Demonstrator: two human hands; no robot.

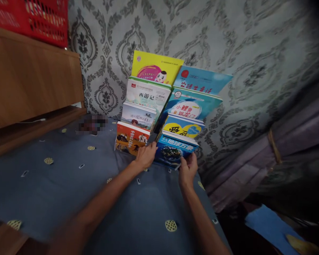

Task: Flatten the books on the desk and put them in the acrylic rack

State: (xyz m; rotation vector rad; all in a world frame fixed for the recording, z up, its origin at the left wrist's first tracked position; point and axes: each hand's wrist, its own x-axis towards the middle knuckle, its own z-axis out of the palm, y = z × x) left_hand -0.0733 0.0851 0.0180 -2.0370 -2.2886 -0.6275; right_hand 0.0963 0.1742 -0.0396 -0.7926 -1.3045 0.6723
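Two columns of upright books lean back in stepped rows, tallest behind. In front on the right stands a blue book [172, 150] with a globe on its cover. My right hand [188, 168] grips its lower right edge, thumb on the cover. At its left edge my left hand [146, 156] closes its fingers, in front of an orange book [131, 138]. Behind the blue book are a yellow-and-blue book [183, 128], a teal book [195, 104] and a light blue book [202, 79]. The left column also holds a landscape-cover book [138, 115], a pale green book [149, 94] and a yellow book [156, 67].
The books stand on a dark blue patterned bed sheet [69, 184], against a wall with damask wallpaper [95, 71]. At left is a wooden cabinet [37, 78] bearing a red plastic basket [46, 21]. A tied curtain [241, 177] hangs at right. A small blurred item [91, 124] lies by the cabinet.
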